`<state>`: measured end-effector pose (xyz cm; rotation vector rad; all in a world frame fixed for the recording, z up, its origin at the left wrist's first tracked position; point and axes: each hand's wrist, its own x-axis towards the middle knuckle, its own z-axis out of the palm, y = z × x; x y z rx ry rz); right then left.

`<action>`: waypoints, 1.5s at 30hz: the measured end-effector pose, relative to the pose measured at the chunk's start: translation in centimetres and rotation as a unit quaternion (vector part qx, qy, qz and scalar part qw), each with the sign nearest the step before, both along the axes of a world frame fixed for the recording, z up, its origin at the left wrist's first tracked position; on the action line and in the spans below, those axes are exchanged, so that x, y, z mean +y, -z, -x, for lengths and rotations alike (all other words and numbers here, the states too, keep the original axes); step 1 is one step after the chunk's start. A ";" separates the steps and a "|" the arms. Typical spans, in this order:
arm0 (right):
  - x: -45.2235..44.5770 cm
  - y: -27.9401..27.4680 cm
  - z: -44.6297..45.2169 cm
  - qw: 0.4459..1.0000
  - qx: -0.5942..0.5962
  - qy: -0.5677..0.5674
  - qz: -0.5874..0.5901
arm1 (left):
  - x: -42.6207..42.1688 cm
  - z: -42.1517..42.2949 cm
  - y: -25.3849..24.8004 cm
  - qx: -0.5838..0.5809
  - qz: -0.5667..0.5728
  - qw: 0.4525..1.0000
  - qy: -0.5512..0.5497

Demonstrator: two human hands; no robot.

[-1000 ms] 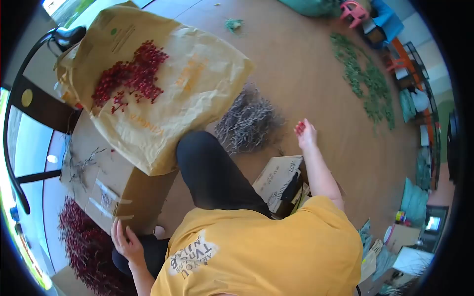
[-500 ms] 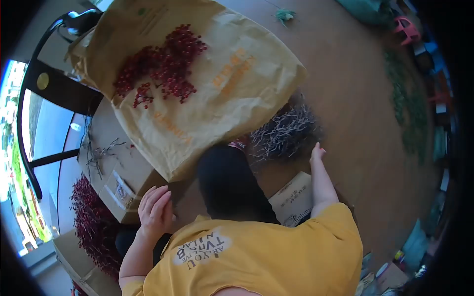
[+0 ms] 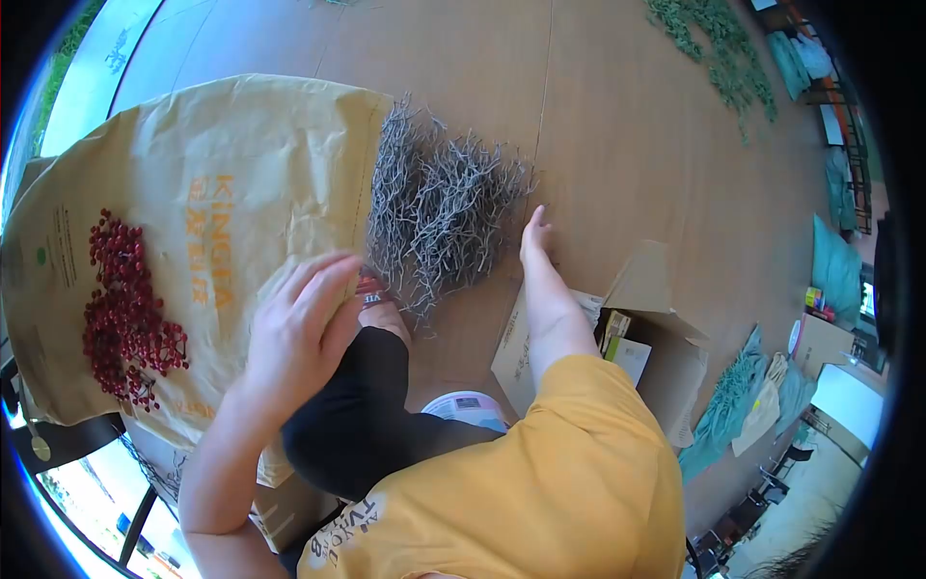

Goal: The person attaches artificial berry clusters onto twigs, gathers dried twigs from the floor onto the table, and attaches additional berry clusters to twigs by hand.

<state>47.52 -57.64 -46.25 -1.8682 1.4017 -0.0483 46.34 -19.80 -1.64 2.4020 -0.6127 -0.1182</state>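
My left hand [image 3: 304, 318] hovers over or against the near edge of a tan paper sack [image 3: 280, 164], its fingers loosely bent and side by side with nothing visible in them. Red berry sprays [image 3: 130, 309] lie on top of the sack, left of that hand. A heap of grey, bare branching twigs [image 3: 449, 207] rests on the floor beyond my knee. At the heap's right edge, my right hand [image 3: 536, 236] reaches out with fingers apart and appears to hold nothing; whether it touches a twig I cannot tell.
An open cardboard box [image 3: 675, 357] with small packages stands right of my right forearm. A white-and-blue tub [image 3: 468, 403] is by my leg. Green foliage [image 3: 723, 58] lies on the brown floor [image 3: 617, 125] at far right, and teal bundles [image 3: 719, 415] line that side.
The view has turned right, bringing the open box and tub into sight. The sack and berries now appear further left and lower. My left hand has moved up towards the sack.
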 end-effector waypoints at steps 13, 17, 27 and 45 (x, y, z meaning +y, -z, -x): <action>11.0 -5.9 0.8 0.970 0.162 -0.145 -0.108 | -11.1 -5.8 18.6 0.439 -0.051 0.883 -0.159; 15.2 -9.6 -0.3 0.955 0.209 -0.182 -0.103 | -10.8 -6.1 20.6 0.494 -0.056 0.839 -0.221; 16.1 -8.4 -2.2 0.952 0.210 -0.211 -0.067 | -7.0 -1.5 11.2 0.445 0.109 0.885 -0.079; 7.5 -15.9 2.5 0.889 -0.398 -0.085 -0.211 | 0.3 3.7 3.4 0.437 0.210 0.857 -0.174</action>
